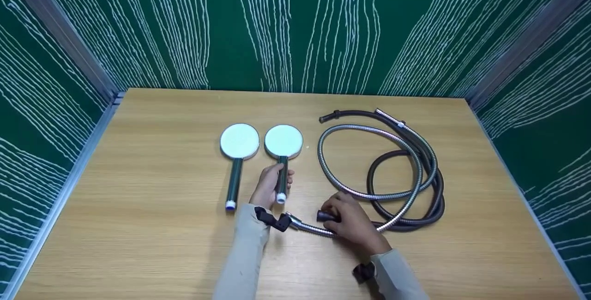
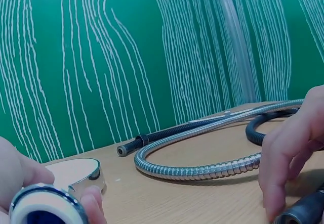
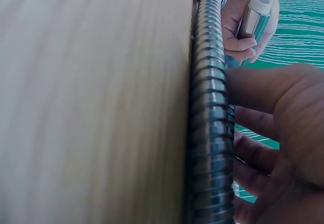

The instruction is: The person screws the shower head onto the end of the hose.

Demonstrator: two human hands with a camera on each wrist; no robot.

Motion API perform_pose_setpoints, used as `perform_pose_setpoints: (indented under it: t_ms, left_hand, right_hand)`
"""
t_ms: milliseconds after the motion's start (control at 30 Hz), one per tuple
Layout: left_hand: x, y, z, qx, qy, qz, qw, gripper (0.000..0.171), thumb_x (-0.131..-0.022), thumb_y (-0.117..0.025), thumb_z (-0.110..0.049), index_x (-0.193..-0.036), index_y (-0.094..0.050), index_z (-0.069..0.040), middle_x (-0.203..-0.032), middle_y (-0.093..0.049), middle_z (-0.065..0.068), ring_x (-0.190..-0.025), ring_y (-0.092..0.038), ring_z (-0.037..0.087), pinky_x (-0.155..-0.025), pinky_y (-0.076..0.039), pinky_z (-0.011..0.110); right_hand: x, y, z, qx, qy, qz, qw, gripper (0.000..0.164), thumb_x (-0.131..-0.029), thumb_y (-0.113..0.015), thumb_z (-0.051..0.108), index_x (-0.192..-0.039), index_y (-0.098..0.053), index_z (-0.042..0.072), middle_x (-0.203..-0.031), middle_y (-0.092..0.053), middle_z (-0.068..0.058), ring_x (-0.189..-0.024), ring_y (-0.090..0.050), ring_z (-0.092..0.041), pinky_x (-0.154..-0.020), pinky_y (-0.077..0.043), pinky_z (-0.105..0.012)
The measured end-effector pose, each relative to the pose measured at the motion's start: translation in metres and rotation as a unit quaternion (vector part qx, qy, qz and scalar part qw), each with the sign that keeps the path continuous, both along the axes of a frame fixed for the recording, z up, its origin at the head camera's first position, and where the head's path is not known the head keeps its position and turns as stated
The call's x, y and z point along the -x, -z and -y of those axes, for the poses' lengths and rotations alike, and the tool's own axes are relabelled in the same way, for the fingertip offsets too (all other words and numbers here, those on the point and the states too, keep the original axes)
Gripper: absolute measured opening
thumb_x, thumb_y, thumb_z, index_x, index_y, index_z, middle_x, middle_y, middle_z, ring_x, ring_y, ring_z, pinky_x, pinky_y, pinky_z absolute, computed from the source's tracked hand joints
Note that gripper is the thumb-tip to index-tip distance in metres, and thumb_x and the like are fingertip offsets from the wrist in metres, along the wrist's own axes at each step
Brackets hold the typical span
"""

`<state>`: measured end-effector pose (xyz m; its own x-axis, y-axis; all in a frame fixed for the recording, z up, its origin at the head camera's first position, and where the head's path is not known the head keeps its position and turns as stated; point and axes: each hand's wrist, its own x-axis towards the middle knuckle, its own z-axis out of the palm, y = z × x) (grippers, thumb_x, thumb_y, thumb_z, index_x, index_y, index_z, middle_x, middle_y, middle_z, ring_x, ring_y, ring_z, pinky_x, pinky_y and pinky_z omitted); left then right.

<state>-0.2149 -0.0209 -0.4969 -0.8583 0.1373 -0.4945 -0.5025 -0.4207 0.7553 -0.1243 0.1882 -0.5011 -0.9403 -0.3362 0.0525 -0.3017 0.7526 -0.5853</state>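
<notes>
My left hand grips the dark chrome handle of a round white-faced shower head, with the handle's white open end toward me. In the left wrist view that threaded handle end shows close up. A second shower head lies to its left, its handle end blue inside. My right hand holds the black end of a black shower hose, fingers curled over it. Beside and under this hand runs a silver metal shower hose, its end fitting lying near my left wrist.
On the right of the wooden table, the black and silver hoses lie in overlapping loops. The black hose's other end points left at the back. Green walls with white streaks enclose the table's back and sides.
</notes>
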Motion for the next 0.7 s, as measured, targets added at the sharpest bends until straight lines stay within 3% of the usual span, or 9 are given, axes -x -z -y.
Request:
perform_pose_setpoints:
  t_ms: [200, 367, 567, 700]
  left_hand:
    - [-0.005, 0.004, 0.002, -0.031, 0.016, 0.009, 0.9994, 0.032, -0.1, -0.034, -0.016, -0.109, -0.051, 0.009, -0.07, -0.054, 0.005, -0.057, -0.05, 0.009, -0.045, -0.044, 0.014]
    - [-0.012, 0.011, 0.005, -0.079, 0.043, -0.041, 0.9951, 0.025, -0.098, -0.035, -0.009, -0.119, -0.043, 0.003, -0.08, -0.062, 0.003, -0.065, -0.056, 0.013, -0.056, -0.049, 0.02]
    - [-0.018, 0.006, 0.009, -0.12, 0.057, -0.093, 0.9868, 0.041, -0.098, -0.042, -0.007, -0.138, -0.035, 0.001, -0.094, -0.067, 0.002, -0.076, -0.063, 0.017, -0.074, -0.053, 0.025]
    - [-0.023, 0.003, 0.012, -0.136, 0.072, -0.128, 0.9797, 0.054, -0.096, -0.047, -0.005, -0.145, -0.026, 0.002, -0.097, -0.067, 0.002, -0.079, -0.066, 0.017, -0.079, -0.055, 0.026]
  right_hand:
    - [0.0, 0.0, 0.0, -0.002, -0.002, 0.0, 1.0, 0.023, -0.072, -0.079, 0.009, -0.092, -0.067, 0.011, -0.097, -0.057, 0.001, -0.092, -0.05, -0.016, -0.078, -0.048, -0.032]
    - [0.0, 0.0, 0.0, -0.003, -0.007, 0.003, 1.0, 0.022, -0.072, -0.079, 0.009, -0.091, -0.067, 0.011, -0.096, -0.056, 0.002, -0.09, -0.048, -0.015, -0.076, -0.046, -0.03]
    - [0.002, -0.002, 0.0, -0.003, 0.0, 0.022, 1.0, 0.021, -0.073, -0.078, 0.01, -0.091, -0.066, 0.012, -0.094, -0.054, 0.005, -0.087, -0.047, -0.013, -0.073, -0.046, -0.027]
    - [0.003, -0.005, 0.0, -0.006, 0.013, 0.044, 0.999, 0.021, -0.075, -0.076, 0.007, -0.091, -0.063, 0.013, -0.092, -0.054, 0.004, -0.087, -0.048, -0.013, -0.074, -0.047, -0.028]
